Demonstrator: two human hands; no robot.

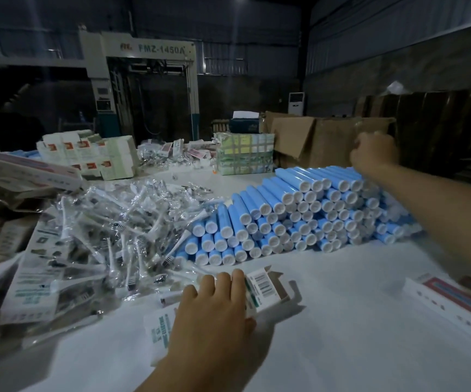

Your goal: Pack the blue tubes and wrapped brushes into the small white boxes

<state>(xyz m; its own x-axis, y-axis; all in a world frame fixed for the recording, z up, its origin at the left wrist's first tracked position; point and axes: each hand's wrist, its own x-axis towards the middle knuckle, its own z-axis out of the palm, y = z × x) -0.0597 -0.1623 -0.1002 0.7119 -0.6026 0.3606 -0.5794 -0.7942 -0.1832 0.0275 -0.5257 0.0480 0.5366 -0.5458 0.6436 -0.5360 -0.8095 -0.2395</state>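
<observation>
Head view — left fingers (223,281) curled over small white box (265,290), right fingers (370,149) bunched above blue tubes (313,213) — grip unclear.

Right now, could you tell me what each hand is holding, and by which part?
The left hand holds a white box across its top, near the open end. The right hand reaches over the tube stack; whether it grips anything cannot be told.

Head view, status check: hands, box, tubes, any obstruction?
Left hand holding small white box, end flap open. Right hand reaching over top of blue tube stack, grip unclear. Wrapped brushes piled left; nothing blocking.
</observation>
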